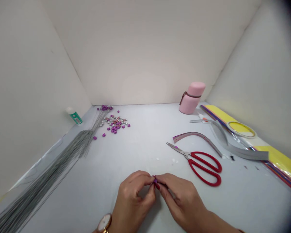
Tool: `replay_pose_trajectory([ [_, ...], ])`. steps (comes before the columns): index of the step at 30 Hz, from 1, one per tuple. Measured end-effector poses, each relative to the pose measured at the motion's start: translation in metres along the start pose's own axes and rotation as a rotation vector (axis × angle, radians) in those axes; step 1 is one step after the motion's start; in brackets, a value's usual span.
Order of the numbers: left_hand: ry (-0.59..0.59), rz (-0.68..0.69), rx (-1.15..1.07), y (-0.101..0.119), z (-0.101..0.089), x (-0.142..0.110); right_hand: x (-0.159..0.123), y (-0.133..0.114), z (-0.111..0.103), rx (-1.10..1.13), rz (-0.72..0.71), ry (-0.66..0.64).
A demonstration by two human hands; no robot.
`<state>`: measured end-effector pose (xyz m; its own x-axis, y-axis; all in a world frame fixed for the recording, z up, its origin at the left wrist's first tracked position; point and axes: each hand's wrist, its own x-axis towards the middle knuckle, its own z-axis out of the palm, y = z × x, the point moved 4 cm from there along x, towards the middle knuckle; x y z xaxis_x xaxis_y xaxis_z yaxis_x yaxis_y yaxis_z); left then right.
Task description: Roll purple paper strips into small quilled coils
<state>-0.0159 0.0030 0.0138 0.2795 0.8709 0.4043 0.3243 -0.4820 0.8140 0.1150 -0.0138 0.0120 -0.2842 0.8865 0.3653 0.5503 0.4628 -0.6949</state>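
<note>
magenta folded strip (pixel 155 183) – held at near centre, pinched between the fingertips of both hands. left hand (pixel 133 197) and right hand (pixel 181 197) stand narrow, thumbs and forefingers meeting on the strip; the step in hand appears to be fine folding, which calls for a steady fingertip pinch. one wristwatch (pixel 104 223) sits on the left wrist. to the right lie one pair of red-handled scissors (pixel 203 168), one speckled pink strip (pixel 196 137), one grey strip (pixel 242 150), one tape ring (pixel 241 129) and a stack of coloured paper (pixel 276 158). far off stands one pink bottle (pixel 192 97). far left – one green-labelled bottle (pixel 75 116), a long bundle of thin grey wires (pixel 63 152) and a scatter of small purple and silver pieces (pixel 115 124), both too many to count.
</note>
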Motion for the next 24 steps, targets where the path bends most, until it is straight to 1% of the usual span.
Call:
replay_pose_trajectory([
  [2, -0.021, -0.072, -0.064, -0.002, 0.0, -0.001, 0.0, 0.0, -0.002, 0.029, 0.033, 0.024],
  [5, -0.04, -0.19, -0.183, -0.006, -0.001, -0.001, 0.001, 0.003, -0.005, 0.101, 0.13, 0.013],
  [6, -0.046, -0.201, -0.21, -0.006, -0.001, -0.001, 0.002, 0.004, -0.006, 0.127, 0.168, 0.015],
  [8, -0.061, -0.177, -0.255, -0.007, -0.002, 0.001, 0.002, 0.007, -0.008, 0.178, 0.219, 0.028],
  [10, -0.071, -0.141, -0.288, -0.008, -0.003, 0.002, 0.003, 0.009, -0.008, 0.218, 0.226, 0.023],
  [12, -0.074, -0.137, -0.313, -0.009, -0.002, 0.002, 0.004, 0.01, -0.006, 0.25, 0.226, -0.004],
  [18, -0.075, -0.279, -0.381, -0.012, 0.002, 0.002, 0.002, 0.015, -0.004, 0.365, 0.318, -0.034],
  [21, -0.084, -0.329, -0.411, -0.012, 0.003, 0.001, 0.002, 0.015, -0.004, 0.391, 0.322, -0.047],
  [24, -0.091, -0.346, -0.417, -0.011, 0.004, -0.001, 0.002, 0.014, -0.005, 0.361, 0.315, -0.036],
])
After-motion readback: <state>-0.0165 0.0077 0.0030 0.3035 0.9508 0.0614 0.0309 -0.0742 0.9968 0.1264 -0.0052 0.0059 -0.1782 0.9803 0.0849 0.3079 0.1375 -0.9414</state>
